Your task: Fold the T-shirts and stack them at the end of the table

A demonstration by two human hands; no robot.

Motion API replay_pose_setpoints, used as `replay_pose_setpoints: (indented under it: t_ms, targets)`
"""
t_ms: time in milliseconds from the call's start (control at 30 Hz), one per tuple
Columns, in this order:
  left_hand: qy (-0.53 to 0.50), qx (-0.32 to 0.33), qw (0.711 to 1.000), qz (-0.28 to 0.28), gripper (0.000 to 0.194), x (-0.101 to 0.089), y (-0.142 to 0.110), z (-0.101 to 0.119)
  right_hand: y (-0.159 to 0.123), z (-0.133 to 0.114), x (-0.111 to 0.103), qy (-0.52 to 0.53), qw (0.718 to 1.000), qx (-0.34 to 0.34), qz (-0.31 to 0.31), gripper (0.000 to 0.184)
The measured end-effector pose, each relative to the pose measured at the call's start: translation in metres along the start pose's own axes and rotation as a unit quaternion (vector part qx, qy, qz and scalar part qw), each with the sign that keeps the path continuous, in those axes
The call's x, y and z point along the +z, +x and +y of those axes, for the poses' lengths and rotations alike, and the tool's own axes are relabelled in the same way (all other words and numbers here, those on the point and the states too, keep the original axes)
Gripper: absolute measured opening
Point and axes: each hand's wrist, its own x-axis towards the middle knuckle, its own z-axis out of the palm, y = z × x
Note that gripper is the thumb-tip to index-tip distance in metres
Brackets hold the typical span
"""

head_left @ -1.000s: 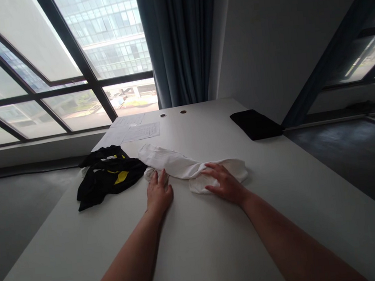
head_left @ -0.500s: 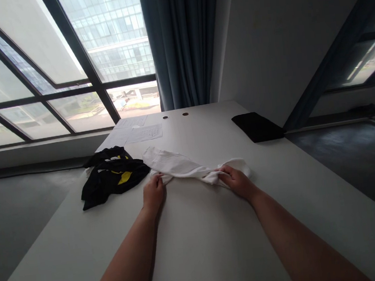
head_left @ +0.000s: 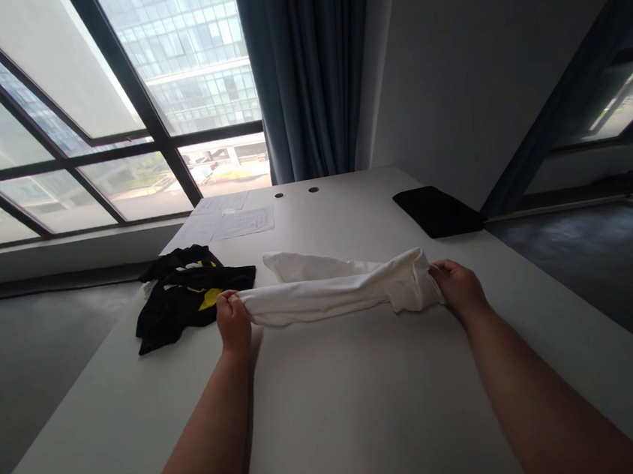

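A white garment [head_left: 333, 289] is stretched out sideways just above a white table [head_left: 358, 413]. My left hand [head_left: 233, 323] is closed in a grip on its left end. My right hand [head_left: 458, 287] is closed on its right end, where the cloth bunches up. Part of the garment trails back onto the table behind the stretched span. A crumpled black garment with yellow patches [head_left: 189, 292] lies just left of my left hand.
A flat black object [head_left: 437, 211] lies at the table's far right edge. Sheets of paper [head_left: 229, 220] rest at the far left, near two round holes [head_left: 296, 191] in the tabletop. A dark curtain [head_left: 304, 72] and large windows [head_left: 83, 118] stand beyond.
Both hands went from lying flat on the white garment to gripping it, then moved apart and lifted, pulling the cloth taut between them.
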Motion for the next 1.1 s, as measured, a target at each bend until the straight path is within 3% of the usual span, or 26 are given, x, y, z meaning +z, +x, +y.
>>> replay_pose_setpoints:
  t_ms: [67,133,233,367,433,600,733,867,967,1100]
  targets:
    - [0.052,0.072,0.996,-0.024,0.019,0.004,-0.007,0.006,0.000,-0.004,0.002,-0.042,0.997,-0.001,0.057,0.037]
    - [0.108,0.167,0.979,-0.044,0.024,0.007,-0.016,0.013,-0.005,-0.017,0.009,-0.072,0.994,-0.035,0.076,0.035]
    - [0.174,0.283,0.936,-0.111,0.033,0.013,-0.032,0.024,-0.019,-0.043,0.029,-0.121,0.985,-0.126,0.013,0.029]
    - [0.248,0.312,0.876,-0.272,0.052,0.021,-0.047,0.029,-0.037,-0.058,0.057,-0.247,0.939,-0.211,-0.109,0.036]
    - [0.275,0.296,0.860,-0.312,0.061,0.024,-0.047,0.027,-0.040,-0.052,0.063,-0.276,0.927,-0.220,-0.129,0.040]
    - [0.295,0.267,0.869,-0.293,0.041,0.024,-0.038,0.020,-0.027,-0.024,0.050,-0.230,0.938,-0.242,-0.098,0.028]
    - [0.246,0.268,0.891,-0.272,0.033,0.022,-0.034,0.017,-0.014,-0.005,0.025,-0.176,0.958,-0.219,0.051,0.018]
    - [0.152,0.242,0.925,-0.249,0.035,0.018,-0.030,0.017,-0.004,0.019,-0.002,-0.172,0.955,-0.150,0.188,0.007]
    - [0.087,0.193,0.947,-0.243,0.037,0.013,-0.029,0.018,-0.004,0.026,-0.014,-0.191,0.949,-0.139,0.207,0.006]
    - [0.028,0.145,0.957,-0.251,0.039,0.007,-0.034,0.020,-0.023,-0.002,-0.006,-0.250,0.937,-0.177,0.169,0.015]
